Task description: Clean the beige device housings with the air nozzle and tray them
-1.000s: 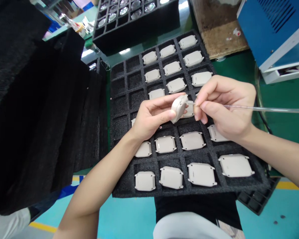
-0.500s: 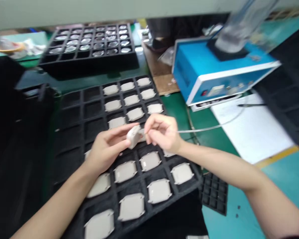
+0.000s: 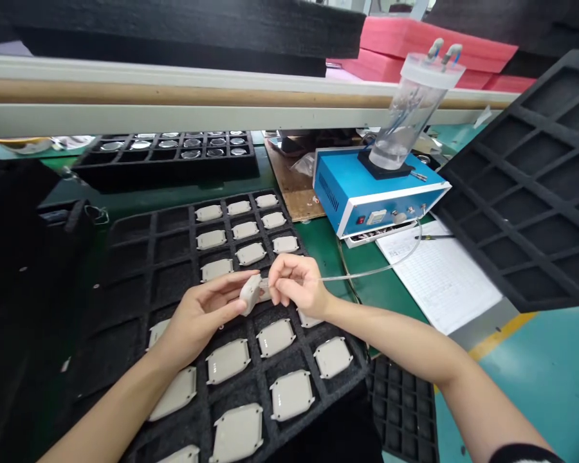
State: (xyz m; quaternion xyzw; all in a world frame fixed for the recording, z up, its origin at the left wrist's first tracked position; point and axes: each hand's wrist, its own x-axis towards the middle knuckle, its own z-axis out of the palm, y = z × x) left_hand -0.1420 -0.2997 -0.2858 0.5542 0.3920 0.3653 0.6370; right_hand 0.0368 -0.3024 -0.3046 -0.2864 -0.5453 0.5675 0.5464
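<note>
A pale beige, rounded-square casing (image 3: 249,294) is held on edge above the middle of the black foam compartment tray (image 3: 175,247), pinched between the thumb and fingers of the left hand (image 3: 200,315). Its far face is turned away from view, and some of the fingertips are hidden behind it. A thin, clear, flexible tube (image 3: 367,273) is gripped near its end by the bent fingers of the right hand (image 3: 296,286), just beside the casing; whether the casing is touched by the tip cannot be told.

In the tray, matching pale beige casings (image 3: 228,361) are seated. Several are partly covered by the hands and the left forearm, and one at the near edge is cut off by the bottom of the view. The tray's near left part is lost in shadow.

Beyond the tray's far right corner, a blue metal box with a white-edged front (image 3: 390,193) is seen, its control markings too small to read. By the box's front, the tube's other end is reached. Right of the tray, the writing on a white paper sheet (image 3: 439,276) is illegible, and a black gridded foam panel (image 3: 535,167) is cut off by the frame.
</note>
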